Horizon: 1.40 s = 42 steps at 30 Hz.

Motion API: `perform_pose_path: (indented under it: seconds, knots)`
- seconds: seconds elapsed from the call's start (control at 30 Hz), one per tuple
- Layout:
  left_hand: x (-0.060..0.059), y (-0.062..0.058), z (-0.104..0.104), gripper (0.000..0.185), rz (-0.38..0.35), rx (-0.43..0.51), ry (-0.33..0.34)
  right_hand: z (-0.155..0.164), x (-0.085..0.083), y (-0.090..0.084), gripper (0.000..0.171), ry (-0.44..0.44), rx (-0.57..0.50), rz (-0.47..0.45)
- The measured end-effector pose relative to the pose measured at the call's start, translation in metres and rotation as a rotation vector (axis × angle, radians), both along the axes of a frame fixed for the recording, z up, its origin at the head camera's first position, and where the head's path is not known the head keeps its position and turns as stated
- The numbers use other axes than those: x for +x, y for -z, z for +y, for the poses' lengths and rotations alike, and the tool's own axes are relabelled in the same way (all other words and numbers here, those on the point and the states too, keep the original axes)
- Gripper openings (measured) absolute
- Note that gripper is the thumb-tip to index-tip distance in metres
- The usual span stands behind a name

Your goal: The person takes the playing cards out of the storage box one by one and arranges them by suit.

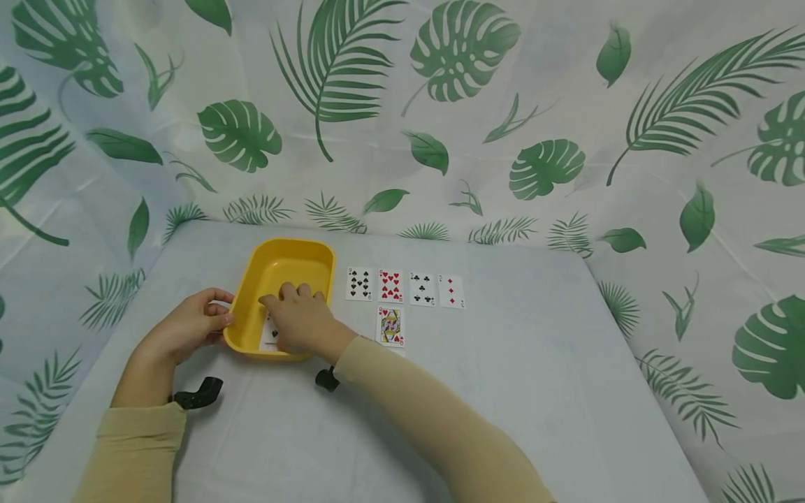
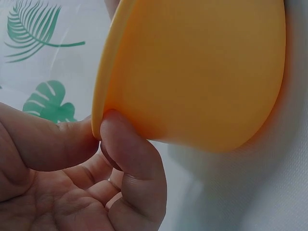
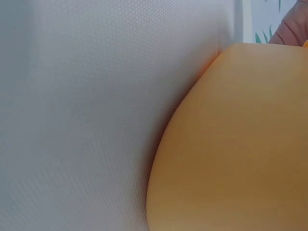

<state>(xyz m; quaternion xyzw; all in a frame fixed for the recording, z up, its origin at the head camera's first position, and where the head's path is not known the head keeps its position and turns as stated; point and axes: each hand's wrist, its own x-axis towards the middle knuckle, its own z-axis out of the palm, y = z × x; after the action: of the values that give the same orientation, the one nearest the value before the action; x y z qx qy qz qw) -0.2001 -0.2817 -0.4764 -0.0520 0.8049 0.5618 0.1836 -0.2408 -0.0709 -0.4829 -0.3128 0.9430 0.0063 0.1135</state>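
Note:
A yellow tray point(image 1: 283, 255) sits on the white table point(image 1: 503, 391). My left hand point(image 1: 189, 325) pinches the tray's left rim between thumb and forefinger; in the left wrist view the left hand point(image 2: 96, 134) nips the rim of the tray point(image 2: 192, 72). My right hand point(image 1: 300, 318) reaches down into the tray, fingers bent, over a playing card point(image 1: 269, 335) that peeks out beside the palm. Whether it grips the card is hidden. The right wrist view shows only the tray's outer wall point(image 3: 231, 144) and the table point(image 3: 72, 120).
Several face-up cards lie in a row point(image 1: 405, 288) right of the tray, with a queen card point(image 1: 390, 326) below them. Black wrist straps point(image 1: 198, 392) sit on both forearms. A leaf-print curtain point(image 1: 440, 105) surrounds the table.

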Motion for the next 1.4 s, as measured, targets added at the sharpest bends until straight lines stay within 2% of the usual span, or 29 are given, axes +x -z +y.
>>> perform_pose_path:
  seconds: [0.17,0.4,0.73,0.93,1.4]
  knots:
    - [0.001,0.0,0.0,0.047,0.003,0.001,0.003,0.002,0.0,-0.002,0.074,-0.001,-0.042,0.002]
    - [0.0,0.001,-0.002,0.047,-0.003,-0.007,0.002,0.008,0.0,-0.006,0.074,-0.061,-0.119,0.036]
    - [0.0,0.001,-0.003,0.049,-0.022,-0.035,-0.003,0.016,-0.009,-0.008,0.086,-0.062,-0.284,-0.117]
    - [0.0,0.001,-0.002,0.049,-0.019,-0.027,-0.002,0.023,-0.011,-0.012,0.084,-0.058,-0.364,-0.173]
    - [-0.001,0.003,-0.001,0.049,-0.023,-0.037,-0.013,0.039,-0.003,-0.023,0.08,-0.056,-0.49,-0.136]
